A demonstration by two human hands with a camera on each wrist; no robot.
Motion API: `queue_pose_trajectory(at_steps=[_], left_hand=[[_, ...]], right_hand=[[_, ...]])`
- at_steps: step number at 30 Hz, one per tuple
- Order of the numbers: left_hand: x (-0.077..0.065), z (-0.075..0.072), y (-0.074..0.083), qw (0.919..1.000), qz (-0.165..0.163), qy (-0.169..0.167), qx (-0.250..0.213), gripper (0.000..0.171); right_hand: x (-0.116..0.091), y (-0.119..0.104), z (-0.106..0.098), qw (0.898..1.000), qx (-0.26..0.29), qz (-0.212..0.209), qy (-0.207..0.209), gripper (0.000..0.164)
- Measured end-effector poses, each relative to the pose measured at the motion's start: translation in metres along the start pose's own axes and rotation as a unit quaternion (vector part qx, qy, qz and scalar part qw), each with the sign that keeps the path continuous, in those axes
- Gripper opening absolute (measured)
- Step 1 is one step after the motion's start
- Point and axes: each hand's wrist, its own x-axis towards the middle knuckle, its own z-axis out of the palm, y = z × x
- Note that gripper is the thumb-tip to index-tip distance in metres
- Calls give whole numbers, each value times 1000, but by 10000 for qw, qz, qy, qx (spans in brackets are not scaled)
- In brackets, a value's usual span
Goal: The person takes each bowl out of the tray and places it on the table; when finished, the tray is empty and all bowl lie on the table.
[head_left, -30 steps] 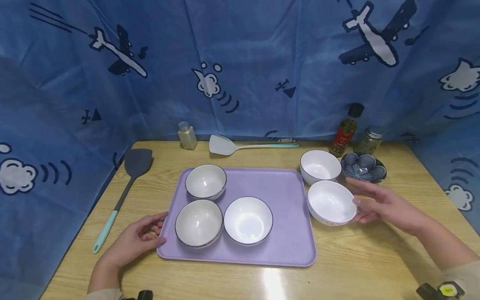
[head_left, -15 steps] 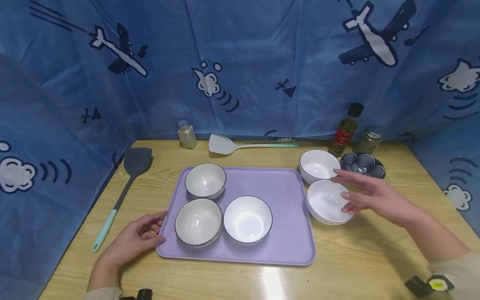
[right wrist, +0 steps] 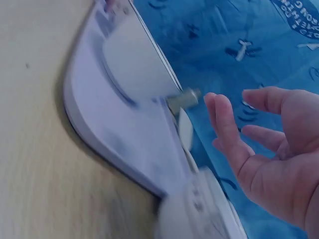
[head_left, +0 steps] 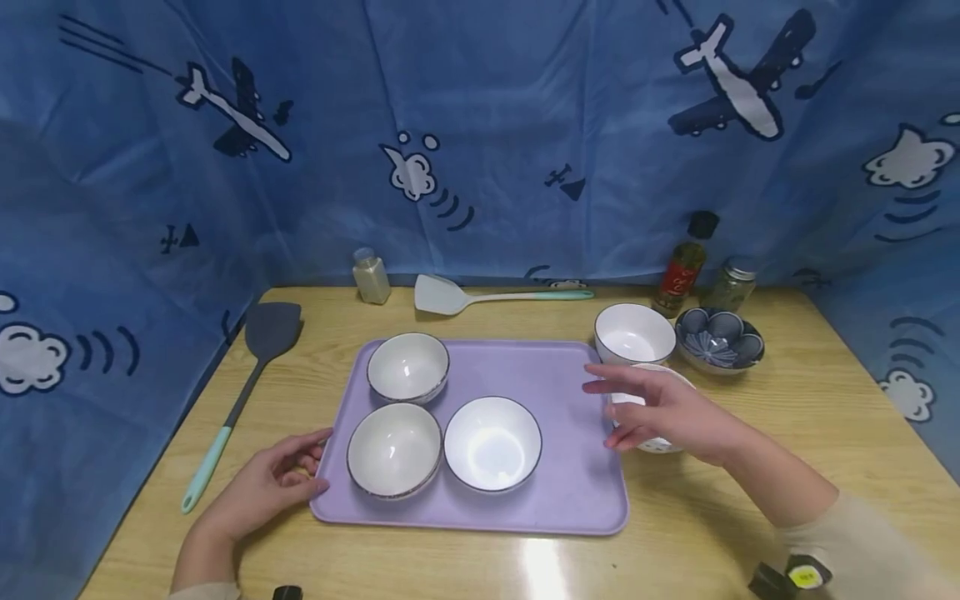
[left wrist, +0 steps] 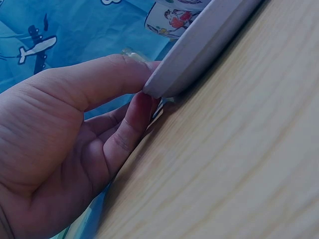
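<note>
My left hand point(head_left: 262, 487) pinches the left edge of the purple tray point(head_left: 581, 467); in the left wrist view the thumb lies over the tray's rim and the fingers are under it. Three bowls stand on the tray: a back left bowl point(head_left: 408, 367), a front left bowl point(head_left: 395, 450) and a dark-rimmed white bowl point(head_left: 492, 443) to their right. My right hand point(head_left: 663, 412), fingers spread and holding nothing, hovers over a white bowl point(head_left: 660, 447) beside the tray's right edge and partly hides it. Its fingertips reach over the tray's edge.
Behind that bowl are another white bowl point(head_left: 635, 332) and a dark patterned bowl point(head_left: 720, 340). A red-labelled bottle point(head_left: 678, 279) and a jar point(head_left: 731, 286) stand at back right. A shaker point(head_left: 371, 277) and a white spatula point(head_left: 442, 296) lie along the back; a dark turner point(head_left: 272, 331) lies left.
My right hand has moved left, from the right rim of the white bowl beside the tray to above that bowl and the tray's edge. The left hand keeps its place on the tray.
</note>
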Motion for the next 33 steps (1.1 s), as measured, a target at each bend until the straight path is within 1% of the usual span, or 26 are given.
queue_pose_trajectory(at_steps=[4,10,17,22,25,29,33], left_hand=[[-1,1,0,10000,60,12,2,68],[0,3,0,9999,153,-17,8,67],[1,4,0,9999,50,42,89,68],[1,2,-1,9999,118,26,78,68],[0,0,-1,9998,170,40,83,68],[0,0,-1,9998,182,17,60,68],[1,0,-1,9999,170,-16,24,68]], right_hand=[[10,-1,14,9991,272,162,-274,60],[20,-2,29,9976,374,117,-566,62],[29,5,44,9981,175,228,-538,70],[34,10,54,9976,46,194,-665,78],[39,13,60,9970,213,179,-726,79],[46,18,64,9960,449,238,-741,75],[52,21,67,9941,611,288,-848,72]])
